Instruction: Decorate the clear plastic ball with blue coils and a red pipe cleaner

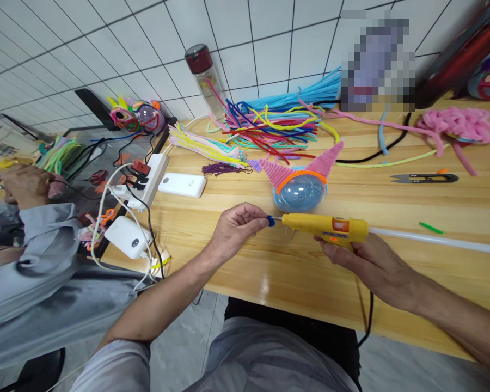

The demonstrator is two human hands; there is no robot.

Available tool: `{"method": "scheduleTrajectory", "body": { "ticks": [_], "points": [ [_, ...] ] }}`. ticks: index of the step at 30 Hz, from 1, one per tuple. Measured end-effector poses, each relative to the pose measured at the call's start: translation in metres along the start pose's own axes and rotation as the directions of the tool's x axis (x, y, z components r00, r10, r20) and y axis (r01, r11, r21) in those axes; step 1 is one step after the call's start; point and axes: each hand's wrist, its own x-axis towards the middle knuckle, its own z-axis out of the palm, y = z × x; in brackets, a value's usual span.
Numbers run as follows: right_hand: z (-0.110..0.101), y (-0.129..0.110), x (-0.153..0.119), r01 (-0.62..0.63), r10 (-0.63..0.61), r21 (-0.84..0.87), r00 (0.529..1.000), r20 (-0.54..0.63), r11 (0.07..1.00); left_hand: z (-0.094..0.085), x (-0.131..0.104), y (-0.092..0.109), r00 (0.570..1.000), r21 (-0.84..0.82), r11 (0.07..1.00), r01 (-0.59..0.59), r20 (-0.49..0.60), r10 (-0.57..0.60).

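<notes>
My right hand (375, 261) grips a yellow hot glue gun (310, 224), its nozzle pointing left. A long white glue stick (428, 240) sticks out of its back end. Between the thumb and fingers of my left hand (240, 226) is a small dark blue piece (271, 221), apparently of fuzzy pipe cleaner. The nozzle tip is at that piece; whether they touch I cannot tell. Just beyond the gun sits a clear rounded plastic shell (300, 195) with an orange rim and two pink pipe-cleaner ears (329, 159).
Bundled pipe cleaners (273, 128) lie along the wall near a bottle (204, 76). Thread snips (424, 178) and a green scrap (431, 227) lie to the right. Power banks (182, 185) and a power strip (149, 182) with cables stand left, beside a co-worker's hands (28, 185).
</notes>
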Motion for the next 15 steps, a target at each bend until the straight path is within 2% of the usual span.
{"method": "scheduleTrajectory", "body": {
  "ticks": [15],
  "points": [
    [0.0004, 0.0032, -0.0006, -0.013, 0.013, 0.006, 1.0, 0.005, 1.0, 0.0003, 0.0006, 0.0012, 1.0, -0.01, 1.0, -0.004, 0.003, 0.004]
  ]
}}
